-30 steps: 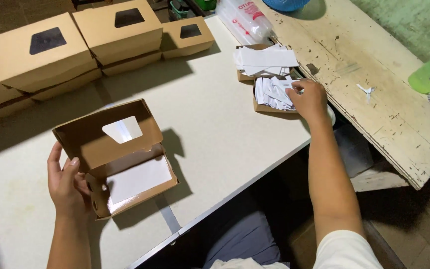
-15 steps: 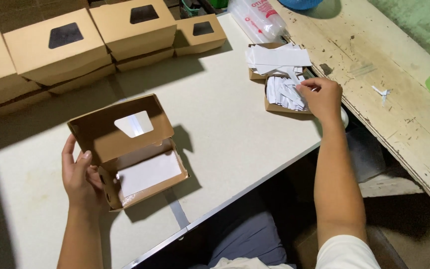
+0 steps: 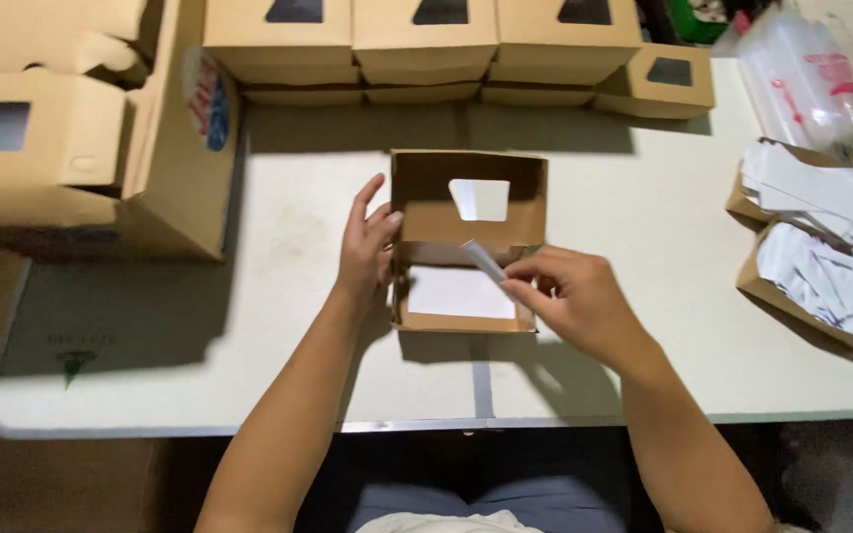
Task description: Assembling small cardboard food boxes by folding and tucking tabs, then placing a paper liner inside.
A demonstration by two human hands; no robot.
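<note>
We see an open brown cardboard box (image 3: 466,247) lying at the middle of the white table (image 3: 249,375), a little back from the near edge. Its lid stands up at the far side, with a rectangular window cut through it, and a white sheet lines the floor of the box.

Our left hand (image 3: 365,249) rests flat against the box's left wall, fingers loosely spread and upright, steadying it rather than gripping. Our right hand (image 3: 570,296) hovers over the box's right front corner, thumb and fingers pinched on a small white paper slip (image 3: 486,262) that slants over the box's opening.

Around the box we have bare tabletop on every side: a wide strip to the left, a narrower one toward the near edge, and open room to the right before the next things begin. A grey strip of tape runs from under the box to the near edge.

Along the far edge stands a row of closed windowed boxes (image 3: 422,39), stacked two high, with one smaller box (image 3: 659,84) at the row's right end. At the left, a large carton (image 3: 185,158) bears a round red, white and blue label on its side and holds more windowed boxes. At the right edge, two shallow cardboard trays (image 3: 821,286) hold heaps of white slips, and behind them lies a clear plastic bag (image 3: 802,79) with red print.
</note>
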